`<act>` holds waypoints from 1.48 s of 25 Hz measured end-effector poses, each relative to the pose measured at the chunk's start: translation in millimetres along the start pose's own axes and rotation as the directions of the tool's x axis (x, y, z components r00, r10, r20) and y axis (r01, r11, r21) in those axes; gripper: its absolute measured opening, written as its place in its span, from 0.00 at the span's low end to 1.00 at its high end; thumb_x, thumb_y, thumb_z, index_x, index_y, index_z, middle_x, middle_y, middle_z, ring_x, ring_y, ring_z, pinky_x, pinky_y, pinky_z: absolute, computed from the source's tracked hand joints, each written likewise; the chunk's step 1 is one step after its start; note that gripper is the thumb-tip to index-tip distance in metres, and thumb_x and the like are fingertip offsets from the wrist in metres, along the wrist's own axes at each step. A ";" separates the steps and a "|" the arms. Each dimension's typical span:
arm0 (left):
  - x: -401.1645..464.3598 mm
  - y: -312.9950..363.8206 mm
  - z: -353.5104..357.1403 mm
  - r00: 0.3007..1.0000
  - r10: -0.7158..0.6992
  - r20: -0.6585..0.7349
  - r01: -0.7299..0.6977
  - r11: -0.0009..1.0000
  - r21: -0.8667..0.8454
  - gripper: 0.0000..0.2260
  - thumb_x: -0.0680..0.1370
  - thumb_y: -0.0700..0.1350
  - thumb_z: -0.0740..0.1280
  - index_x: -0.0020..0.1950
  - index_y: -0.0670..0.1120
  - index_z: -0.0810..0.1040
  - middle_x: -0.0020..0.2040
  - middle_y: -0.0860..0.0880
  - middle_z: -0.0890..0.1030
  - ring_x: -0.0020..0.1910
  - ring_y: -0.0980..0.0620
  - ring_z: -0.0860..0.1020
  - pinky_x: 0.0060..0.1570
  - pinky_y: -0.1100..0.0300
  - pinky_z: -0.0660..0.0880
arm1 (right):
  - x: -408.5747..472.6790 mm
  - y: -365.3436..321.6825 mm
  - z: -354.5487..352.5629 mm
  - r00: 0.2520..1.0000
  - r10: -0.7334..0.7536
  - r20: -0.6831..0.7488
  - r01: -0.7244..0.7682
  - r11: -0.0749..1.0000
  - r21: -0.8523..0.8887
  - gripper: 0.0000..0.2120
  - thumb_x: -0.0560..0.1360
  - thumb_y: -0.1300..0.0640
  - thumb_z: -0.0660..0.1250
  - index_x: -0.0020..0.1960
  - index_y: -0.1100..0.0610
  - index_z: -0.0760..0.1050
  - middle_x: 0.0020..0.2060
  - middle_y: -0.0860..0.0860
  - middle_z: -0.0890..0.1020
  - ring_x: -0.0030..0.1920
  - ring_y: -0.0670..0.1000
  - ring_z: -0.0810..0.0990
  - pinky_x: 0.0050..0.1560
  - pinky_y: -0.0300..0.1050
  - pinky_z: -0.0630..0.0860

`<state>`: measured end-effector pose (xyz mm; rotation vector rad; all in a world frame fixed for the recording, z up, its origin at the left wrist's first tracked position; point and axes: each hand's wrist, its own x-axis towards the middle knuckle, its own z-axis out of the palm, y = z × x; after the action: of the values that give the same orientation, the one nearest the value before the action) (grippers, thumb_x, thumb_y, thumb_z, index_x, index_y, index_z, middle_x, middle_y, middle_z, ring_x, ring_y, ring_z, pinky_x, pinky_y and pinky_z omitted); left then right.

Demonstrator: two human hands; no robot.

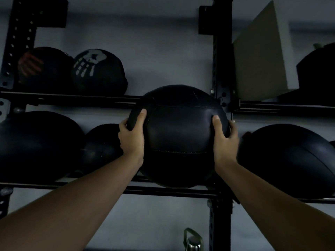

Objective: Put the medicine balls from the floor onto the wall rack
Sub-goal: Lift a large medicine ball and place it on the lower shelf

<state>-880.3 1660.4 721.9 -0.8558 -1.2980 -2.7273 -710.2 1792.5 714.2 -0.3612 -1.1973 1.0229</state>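
Hands, left (133, 136) and right (223, 138), clasp medicine ball (179, 134), arms outstretched.

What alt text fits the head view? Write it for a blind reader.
Both hands, left hand and right hand, grip a black medicine ball at the lower shelf of a black wall rack, between other dark balls.

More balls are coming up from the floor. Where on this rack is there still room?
Upper shelf: bare rail between the skull-print ball and the right post. Lower shelf is crowded: the big ball and small ball fill the left, and the held ball, gripped by left hand and right hand, takes the last gap before the post.
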 end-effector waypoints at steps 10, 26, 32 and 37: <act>75.2 -95.0 18.5 0.983 -0.089 0.163 0.055 0.978 0.202 0.45 0.62 0.75 0.71 0.76 0.59 0.69 0.75 0.48 0.73 0.72 0.41 0.74 0.71 0.40 0.73 | 55.4 108.5 18.2 0.996 0.076 -0.038 -0.080 0.990 -0.113 0.43 0.70 0.24 0.61 0.80 0.41 0.64 0.79 0.54 0.65 0.79 0.60 0.65 0.77 0.60 0.66; 91.6 -128.0 34.9 0.926 0.077 0.369 -0.285 0.783 0.552 0.36 0.76 0.73 0.60 0.82 0.61 0.61 0.84 0.51 0.60 0.83 0.44 0.57 0.80 0.35 0.56 | 76.3 141.1 19.7 0.975 -0.142 0.168 0.211 0.827 -0.522 0.28 0.83 0.35 0.54 0.81 0.38 0.59 0.82 0.52 0.60 0.82 0.58 0.57 0.80 0.66 0.55; 70.1 -97.1 30.3 0.910 -0.090 0.406 -0.249 0.664 0.705 0.36 0.82 0.68 0.55 0.86 0.53 0.51 0.86 0.45 0.53 0.84 0.36 0.54 0.80 0.37 0.57 | 63.5 109.5 7.3 0.953 -0.014 0.302 0.244 0.626 -0.740 0.33 0.84 0.36 0.49 0.85 0.46 0.50 0.83 0.58 0.59 0.81 0.65 0.61 0.73 0.67 0.67; 34.2 -88.1 7.3 0.844 0.077 0.531 -0.496 0.490 0.717 0.26 0.83 0.55 0.65 0.80 0.51 0.65 0.79 0.44 0.63 0.78 0.41 0.64 0.71 0.47 0.68 | 26.1 83.1 -23.1 0.947 0.114 0.301 0.190 0.555 -0.810 0.27 0.84 0.43 0.59 0.80 0.51 0.62 0.74 0.62 0.70 0.70 0.68 0.74 0.67 0.60 0.74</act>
<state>-926.0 1731.2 678.6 -1.3776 -2.0004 -1.3177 -727.7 1863.7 661.7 -0.9409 -1.9685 0.3846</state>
